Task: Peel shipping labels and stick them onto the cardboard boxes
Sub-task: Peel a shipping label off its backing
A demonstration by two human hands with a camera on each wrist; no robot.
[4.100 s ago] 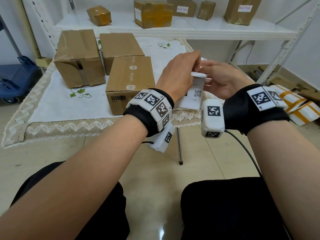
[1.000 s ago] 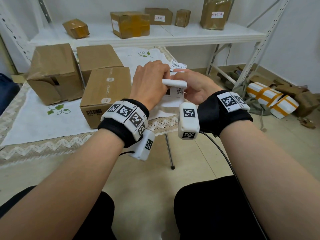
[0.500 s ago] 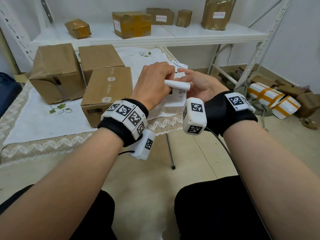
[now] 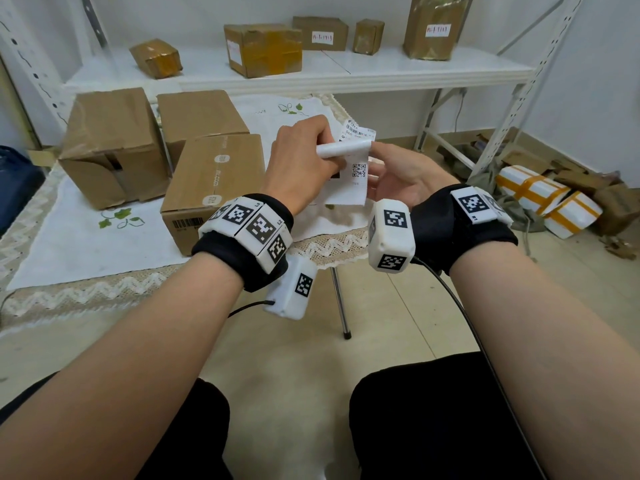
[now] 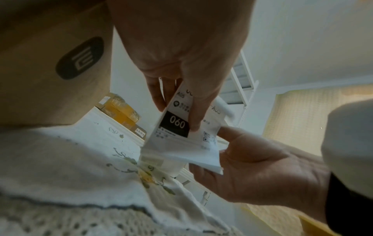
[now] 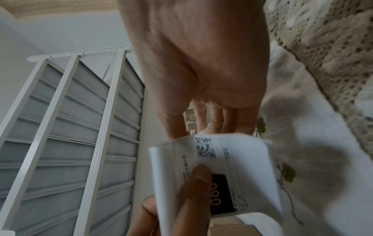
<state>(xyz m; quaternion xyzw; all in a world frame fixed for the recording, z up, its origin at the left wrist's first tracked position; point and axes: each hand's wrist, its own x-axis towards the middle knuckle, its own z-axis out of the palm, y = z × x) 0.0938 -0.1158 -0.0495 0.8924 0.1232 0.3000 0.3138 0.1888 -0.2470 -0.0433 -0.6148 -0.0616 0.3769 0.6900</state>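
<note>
In front of the table's right end I hold a white shipping label sheet [image 4: 358,174] with a QR code and a black "060" block [image 5: 175,124]. My left hand [image 4: 304,164] pinches it between thumb and fingers. Its top is bent over into a curl [image 4: 346,148]. My right hand [image 4: 394,174] holds the sheet's right edge, its fingers behind the paper [image 6: 222,159] and the index tip at the curl's end. Three plain cardboard boxes stand on the table: a near one with a round logo [image 4: 218,174], a dented one at the left [image 4: 110,143] and one behind [image 4: 201,116].
The table carries a white lace-edged cloth [image 4: 86,244]. A white metal shelf [image 4: 346,74] behind it holds several taped boxes, some with labels. White parcels with orange tape [image 4: 550,199] and cardboard scraps lie on the floor at the right.
Both hands keep hold of the sheet and have risen slightly. The sheet's top has curled further over, and my right index finger now reaches the curl's end.
</note>
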